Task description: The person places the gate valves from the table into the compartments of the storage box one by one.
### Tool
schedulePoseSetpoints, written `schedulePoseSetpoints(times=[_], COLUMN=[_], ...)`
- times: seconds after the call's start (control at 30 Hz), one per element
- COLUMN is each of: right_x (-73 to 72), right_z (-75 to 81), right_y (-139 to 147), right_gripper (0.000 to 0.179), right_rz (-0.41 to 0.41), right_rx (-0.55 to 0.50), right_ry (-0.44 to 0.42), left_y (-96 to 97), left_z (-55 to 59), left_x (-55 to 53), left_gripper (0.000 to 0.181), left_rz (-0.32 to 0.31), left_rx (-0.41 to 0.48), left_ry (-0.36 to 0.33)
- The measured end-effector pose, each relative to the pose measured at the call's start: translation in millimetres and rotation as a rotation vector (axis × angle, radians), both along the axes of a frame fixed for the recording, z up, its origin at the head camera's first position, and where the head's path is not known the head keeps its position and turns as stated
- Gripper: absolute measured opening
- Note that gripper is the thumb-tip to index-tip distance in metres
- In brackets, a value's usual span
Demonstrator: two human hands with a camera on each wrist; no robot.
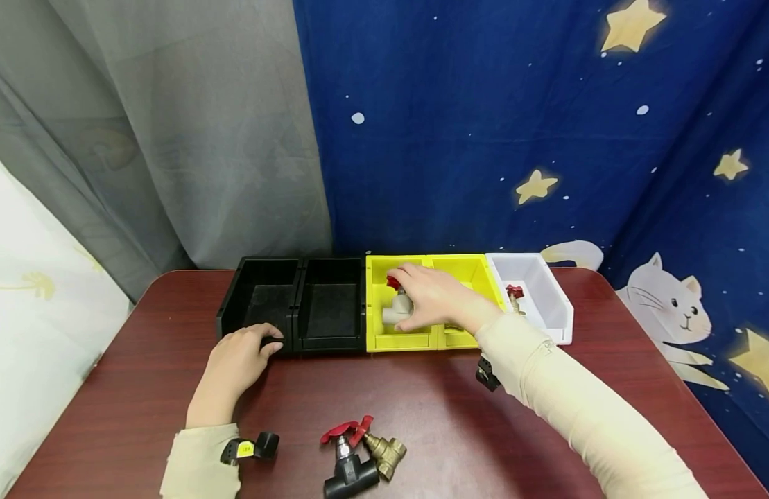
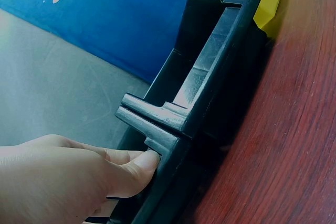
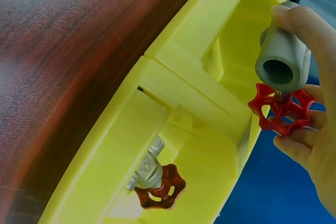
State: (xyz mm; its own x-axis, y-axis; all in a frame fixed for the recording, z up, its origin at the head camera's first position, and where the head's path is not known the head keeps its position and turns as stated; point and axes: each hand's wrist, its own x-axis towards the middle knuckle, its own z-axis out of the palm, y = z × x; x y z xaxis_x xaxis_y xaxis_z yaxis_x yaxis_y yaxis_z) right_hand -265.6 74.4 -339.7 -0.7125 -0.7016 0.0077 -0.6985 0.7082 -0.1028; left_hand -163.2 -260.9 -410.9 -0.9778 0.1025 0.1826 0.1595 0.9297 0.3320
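My right hand (image 1: 430, 294) grips a grey plastic gate valve (image 3: 283, 59) with a red handwheel (image 3: 283, 109). The valve hangs over the left yellow bin (image 1: 373, 305), its pipe end toward the table side in the right wrist view. At the left, my left hand (image 1: 237, 360) pinches the front wall of the outer black bin (image 2: 167, 142), thumb on the rim. In the right yellow bin (image 3: 121, 150) lies a metal valve (image 3: 148, 172) with a red handwheel.
A second black bin (image 1: 331, 343) stands between the outer one and the yellow pair. The white bin (image 1: 562, 315) on the right holds a red-handled valve (image 1: 514, 294). On the table front lie a black valve (image 1: 349, 476) and a brass valve (image 1: 387, 454). Curtains hang behind.
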Motion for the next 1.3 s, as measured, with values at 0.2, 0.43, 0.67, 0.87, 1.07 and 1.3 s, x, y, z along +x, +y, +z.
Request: schedulePoseSetpoints(times=[0.2,0.43,0.67,0.87,1.07,1.3], right_x=[-9.9,-19.2,-22.5,-22.6,-21.7,-21.6], right_z=[-4.9,-14.2,-22.8,-26.8,-30.9,-35.0], right_y=[-7,-13,-18,-23,-28,-33], right_gripper=[0.092,0.094,0.097,0.097,0.097,0.098], right_rz=[-0.017,-0.029,-0.021,-0.035,-0.027,-0.035], right_rx=[0.044,0.111,0.129,0.152,0.18,0.229], right_ry=[-0.023,-0.024,-0.029,-0.051,-0.038,-0.03], left_y=[0.8,1.1,1.7,2.1,1.9,1.4], left_z=[0.8,0.2,0.6,2.9,1.6,2.1], left_x=[-0.1,-0.6,-0.6,0.1,0.2,0.2], left_gripper=[0.014,0.015,0.015,0.015,0.015,0.014], left_rz=[0.005,0.007,0.005,0.004,0.003,0.003], left_rx=[-0.001,-0.008,-0.01,-0.01,-0.009,-0.008], left_ry=[-0.006,-0.012,-0.013,-0.005,-0.008,-0.004])
